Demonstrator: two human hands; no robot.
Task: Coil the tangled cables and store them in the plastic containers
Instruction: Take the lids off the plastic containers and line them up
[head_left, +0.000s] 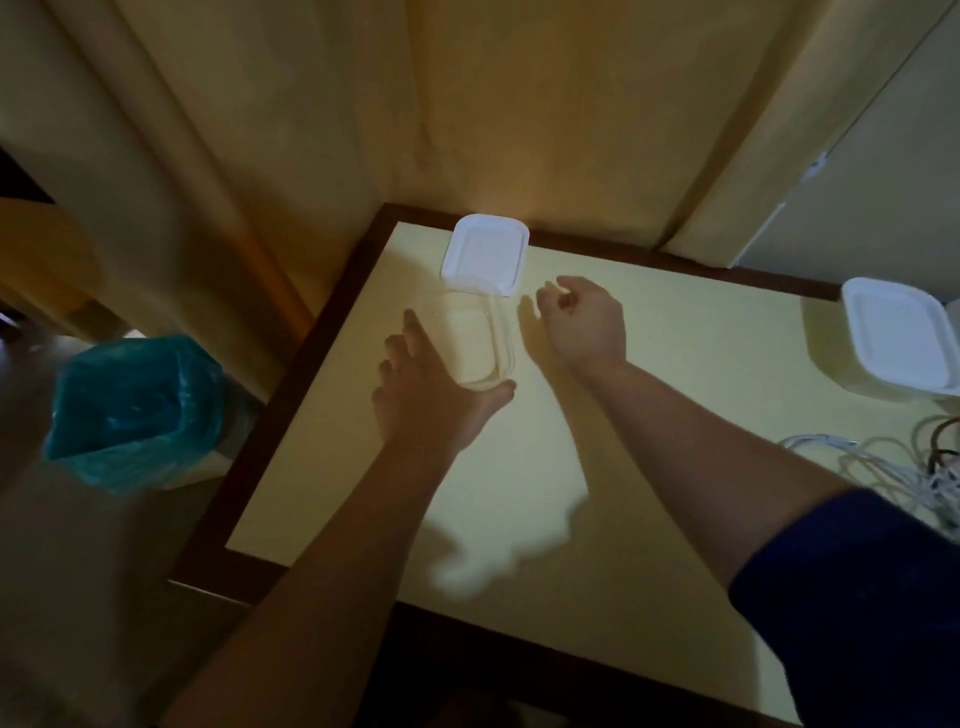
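A clear plastic container (475, 338) stands open and looks empty near the table's far left corner. Its white lid (485, 254) lies just behind it. My left hand (431, 384) grips the container's near left side, fingers spread along its wall and thumb at its front corner. My right hand (582, 317) hovers just right of the container with loosely curled fingers and holds nothing. A second container with a white lid on it (901, 338) sits at the right edge. Tangled white cables (893, 467) lie at the near right, partly cut off by the frame.
The yellow table (597, 467) has a dark wooden rim. Yellow curtains (311, 130) hang behind it. A bin with a teal bag (135, 410) stands on the floor to the left of the table.
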